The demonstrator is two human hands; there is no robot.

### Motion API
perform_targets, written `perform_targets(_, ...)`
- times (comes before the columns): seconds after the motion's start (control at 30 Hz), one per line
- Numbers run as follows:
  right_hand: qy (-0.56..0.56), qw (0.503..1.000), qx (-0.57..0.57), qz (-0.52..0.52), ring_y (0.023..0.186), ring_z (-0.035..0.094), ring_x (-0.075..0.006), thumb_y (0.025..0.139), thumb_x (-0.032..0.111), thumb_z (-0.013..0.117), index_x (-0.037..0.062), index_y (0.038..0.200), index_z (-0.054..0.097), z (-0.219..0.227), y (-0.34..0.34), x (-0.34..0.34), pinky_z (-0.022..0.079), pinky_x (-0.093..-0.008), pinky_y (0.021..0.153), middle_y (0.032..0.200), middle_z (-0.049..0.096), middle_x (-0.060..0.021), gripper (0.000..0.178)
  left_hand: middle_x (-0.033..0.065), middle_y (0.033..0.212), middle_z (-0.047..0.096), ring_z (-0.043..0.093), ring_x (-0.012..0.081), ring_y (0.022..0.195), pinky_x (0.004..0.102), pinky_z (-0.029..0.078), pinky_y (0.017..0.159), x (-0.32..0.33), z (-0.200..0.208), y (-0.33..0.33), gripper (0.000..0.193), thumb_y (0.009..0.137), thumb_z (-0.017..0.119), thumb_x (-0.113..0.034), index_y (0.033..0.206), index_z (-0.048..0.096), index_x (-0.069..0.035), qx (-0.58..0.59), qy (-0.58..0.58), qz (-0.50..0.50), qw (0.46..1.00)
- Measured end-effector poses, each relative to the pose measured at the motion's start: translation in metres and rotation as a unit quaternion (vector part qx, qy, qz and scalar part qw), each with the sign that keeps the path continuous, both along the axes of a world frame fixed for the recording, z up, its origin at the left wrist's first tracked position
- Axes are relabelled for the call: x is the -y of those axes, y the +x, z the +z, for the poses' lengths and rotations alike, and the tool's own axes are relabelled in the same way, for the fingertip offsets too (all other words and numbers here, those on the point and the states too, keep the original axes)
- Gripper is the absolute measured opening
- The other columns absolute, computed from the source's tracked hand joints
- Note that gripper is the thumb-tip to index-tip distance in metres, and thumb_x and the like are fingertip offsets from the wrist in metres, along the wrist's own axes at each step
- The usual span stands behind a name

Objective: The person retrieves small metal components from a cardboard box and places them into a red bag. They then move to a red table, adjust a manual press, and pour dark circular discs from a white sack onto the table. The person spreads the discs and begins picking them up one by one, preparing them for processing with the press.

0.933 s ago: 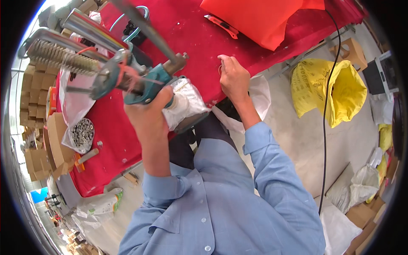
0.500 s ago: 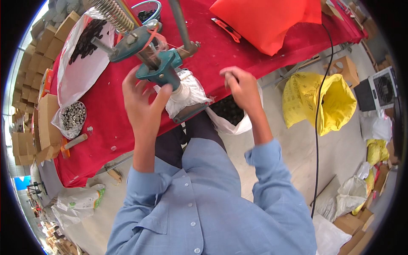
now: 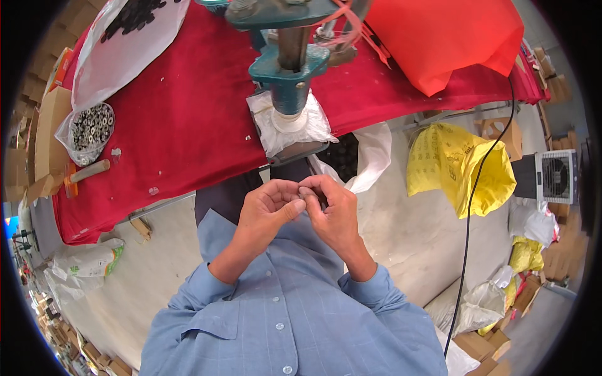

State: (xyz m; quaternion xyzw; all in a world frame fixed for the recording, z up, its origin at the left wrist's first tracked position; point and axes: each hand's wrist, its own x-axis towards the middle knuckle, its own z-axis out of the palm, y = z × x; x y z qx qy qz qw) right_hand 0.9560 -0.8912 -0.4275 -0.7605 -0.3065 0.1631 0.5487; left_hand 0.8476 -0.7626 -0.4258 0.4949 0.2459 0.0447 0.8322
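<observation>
Just past my lap edge, my left hand (image 3: 264,213) and my right hand (image 3: 333,216) meet at the fingertips. Both are closed in a pinch, and whatever small piece lies between them is mostly covered by the fingers. Beyond them stands a green hand press (image 3: 290,75) at the table's near edge. White plastic (image 3: 266,128) wraps its base around a pale round collar (image 3: 290,121). Neither hand touches the press. Close by my right hand, a white bag (image 3: 374,153) holds dark pieces and hangs open below the table edge.
A red cloth covers the table (image 3: 188,125). At left are a plastic-lined bowl of metal rings (image 3: 93,128), a short rod (image 3: 91,170) and black pieces (image 3: 133,17) on white sheeting. A red bag (image 3: 445,37) lies right; a yellow sack (image 3: 439,163) and black cable (image 3: 471,207) are beyond.
My left hand has left the press and come down towards me; my right hand has moved in to meet it. The view has shifted, so the press appears higher and further right.
</observation>
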Motion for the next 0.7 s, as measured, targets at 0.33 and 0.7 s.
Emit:
perform_targets(0.33, 0.104, 0.921, -0.350, 0.134, 0.087, 0.064, -0.0132, 0.099, 0.014, 0.068, 0.0019, 0.099, 0.067, -0.011, 0.028, 0.009, 0.053, -0.0302, 0.081, 0.096, 0.070, -0.0061, 0.012, 0.0075, 0.112, 0.066, 0.059, 0.0109, 0.099, 0.0303, 0.048, 0.091, -0.034, -0.004, -0.003, 0.010, 0.100, 0.060, -0.009, 0.101, 0.067, -0.002, 0.088, -0.128, 0.034, 0.987)
perform_targets(0.7, 0.197, 0.926, -0.323, 0.012, 0.066, 0.057, -0.0127, 0.100, 0.015, 0.067, -0.0008, 0.097, 0.066, 0.002, 0.099, 0.010, 0.053, -0.0317, 0.071, 0.077, 0.060, -0.0030, 0.016, -0.0018, 0.075, 0.046, 0.049, 0.0106, 0.070, 0.0238, 0.036, 0.059, -0.091, -0.021, 0.009, 0.016, 0.102, 0.063, -0.018, 0.100, 0.061, -0.002, 0.110, -0.039, 0.104, 0.988)
